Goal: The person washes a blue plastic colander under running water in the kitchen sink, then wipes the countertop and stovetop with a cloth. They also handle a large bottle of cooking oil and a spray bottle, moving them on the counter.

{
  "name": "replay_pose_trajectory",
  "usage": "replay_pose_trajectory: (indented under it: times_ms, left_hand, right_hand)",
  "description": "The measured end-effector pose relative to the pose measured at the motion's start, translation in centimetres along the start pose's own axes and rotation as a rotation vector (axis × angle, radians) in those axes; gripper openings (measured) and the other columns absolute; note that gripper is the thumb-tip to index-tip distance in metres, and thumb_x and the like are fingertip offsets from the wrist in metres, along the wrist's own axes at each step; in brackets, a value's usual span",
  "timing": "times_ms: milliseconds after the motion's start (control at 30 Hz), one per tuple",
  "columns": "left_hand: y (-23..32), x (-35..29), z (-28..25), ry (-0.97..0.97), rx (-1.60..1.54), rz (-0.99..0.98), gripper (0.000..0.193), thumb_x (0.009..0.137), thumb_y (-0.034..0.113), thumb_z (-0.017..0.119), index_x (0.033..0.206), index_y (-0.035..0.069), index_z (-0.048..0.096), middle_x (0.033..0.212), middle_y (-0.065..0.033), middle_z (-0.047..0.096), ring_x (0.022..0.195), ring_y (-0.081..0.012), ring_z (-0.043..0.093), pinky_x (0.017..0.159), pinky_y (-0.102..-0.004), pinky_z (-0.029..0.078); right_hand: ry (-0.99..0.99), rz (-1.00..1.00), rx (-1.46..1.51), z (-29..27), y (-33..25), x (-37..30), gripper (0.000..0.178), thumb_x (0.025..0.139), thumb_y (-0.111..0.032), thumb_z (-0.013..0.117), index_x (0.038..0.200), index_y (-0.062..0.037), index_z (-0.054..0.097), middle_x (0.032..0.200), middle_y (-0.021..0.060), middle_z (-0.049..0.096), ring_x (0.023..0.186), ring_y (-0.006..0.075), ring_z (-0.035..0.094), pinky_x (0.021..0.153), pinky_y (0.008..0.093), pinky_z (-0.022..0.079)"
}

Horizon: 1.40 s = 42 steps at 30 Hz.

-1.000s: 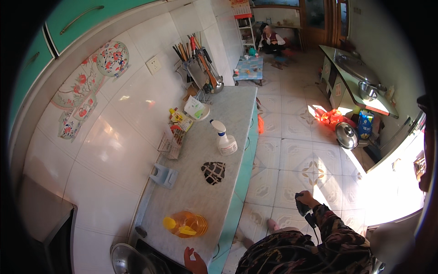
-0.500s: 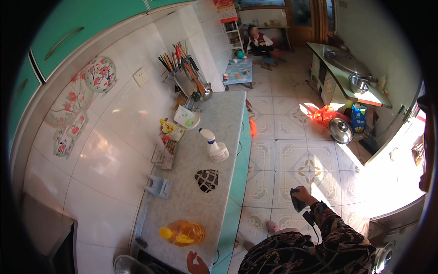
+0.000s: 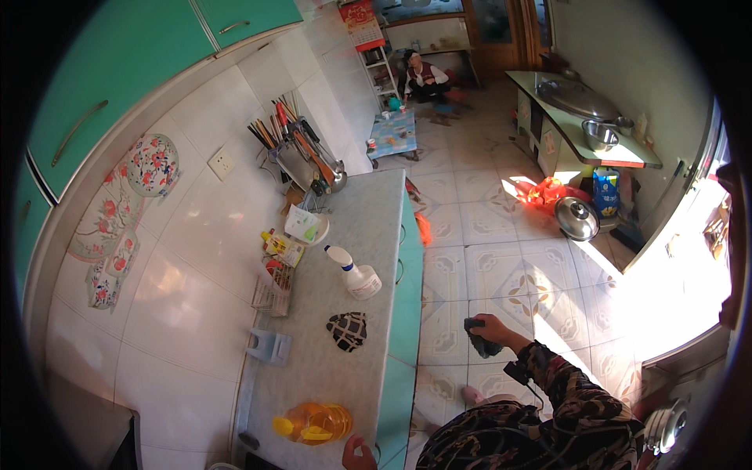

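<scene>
My right hand (image 3: 492,327) is closed around a bunched dark cloth (image 3: 481,341), held above the tiled floor to the right of the counter. At the lower edge, my left hand (image 3: 359,454) is partly in view by the counter's front edge, its fingers loosely bent and nothing seen in them. Close to it, a bottle of yellow oil (image 3: 321,424) with a yellow cap lies on its side. Farther up the grey counter (image 3: 368,210) are a black-and-white checked cloth (image 3: 347,330) and a white spray bottle (image 3: 357,274) standing upright.
A wire basket (image 3: 271,294), a pale blue-grey plastic holder (image 3: 269,347) and a utensil rack (image 3: 301,160) line the wall. Across the floor, a pot lid (image 3: 576,218) and red plastic bags (image 3: 547,193) lie below a side table (image 3: 540,102). Another person (image 3: 425,77) squats far back.
My right hand has moved left toward the counter with the dark cloth. My left hand has shifted right to the counter's edge, its fingers more bent. The view has shifted slightly.
</scene>
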<state>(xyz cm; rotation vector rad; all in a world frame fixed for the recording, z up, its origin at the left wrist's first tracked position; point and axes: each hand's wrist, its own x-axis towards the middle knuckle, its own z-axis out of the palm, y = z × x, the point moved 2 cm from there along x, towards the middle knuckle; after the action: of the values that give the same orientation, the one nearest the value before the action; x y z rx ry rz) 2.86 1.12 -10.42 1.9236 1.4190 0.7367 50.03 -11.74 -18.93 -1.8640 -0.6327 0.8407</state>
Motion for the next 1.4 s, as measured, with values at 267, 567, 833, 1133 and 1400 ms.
replay_pose_trajectory:
  times_ms: [267, 567, 833, 1133, 1400]
  left_hand:
    - [8.7, 4.2, 7.2, -0.423, -0.174, 0.029, 0.054, 0.08, 0.005, 0.065, 0.13, 0.001, 0.044, 0.115, -0.0156, 0.059, 0.104, -0.0244, 0.059, 0.086, -0.035, 0.047]
    - [14.3, 5.4, 13.8, -0.48, -0.789, -0.233, 0.062, 0.079, 0.0, 0.069, 0.133, 0.002, 0.039, 0.12, -0.0112, 0.055, 0.108, -0.0195, 0.055, 0.088, -0.0299, 0.047]
    - [9.7, 3.8, 9.5, -0.221, -0.697, -0.361, 0.047, 0.076, -0.009, 0.063, 0.119, 0.004, 0.05, 0.105, -0.0077, 0.06, 0.095, -0.0202, 0.061, 0.082, -0.0332, 0.052]
    - [7.9, 3.9, 7.3, -0.101, -0.8, -0.471, 0.051, 0.073, -0.009, 0.067, 0.119, 0.004, 0.051, 0.105, -0.0066, 0.06, 0.094, -0.0219, 0.061, 0.082, -0.0345, 0.053]
    - [8.7, 9.4, 9.3, -0.104, -0.785, -0.443, 0.052, 0.072, -0.009, 0.069, 0.119, 0.002, 0.051, 0.107, -0.0069, 0.06, 0.096, -0.0203, 0.059, 0.087, -0.0308, 0.049]
  right_hand:
    - [-0.449, -0.306, 0.104, 4.2, -8.5, -0.4, 0.039, 0.085, -0.015, 0.065, 0.12, -0.0068, 0.051, 0.106, 0.0089, 0.06, 0.097, 0.0169, 0.057, 0.086, 0.0328, 0.046]
    - [-0.903, -0.602, 0.025, 10.6, -15.2, -1.9, 0.039, 0.088, -0.027, 0.062, 0.116, -0.0091, 0.043, 0.094, 0.008, 0.059, 0.081, 0.0189, 0.058, 0.073, 0.0339, 0.047]
    - [-0.535, -0.549, -0.138, 7.1, -17.0, 8.4, 0.045, 0.082, -0.033, 0.07, 0.115, -0.0098, 0.051, 0.096, 0.0102, 0.059, 0.083, 0.0214, 0.06, 0.075, 0.0342, 0.05]
    - [-0.157, -0.568, -0.224, 11.1, -22.4, 21.4, 0.099, 0.062, -0.045, 0.082, 0.14, -0.0143, 0.03, 0.125, 0.0189, 0.048, 0.116, 0.037, 0.048, 0.097, 0.043, 0.041]
    - [-0.187, -0.647, 0.104, 17.5, -24.0, 25.4, 0.078, 0.072, -0.037, 0.077, 0.138, -0.0176, 0.039, 0.124, 0.0128, 0.055, 0.112, 0.0314, 0.055, 0.094, 0.0401, 0.044]
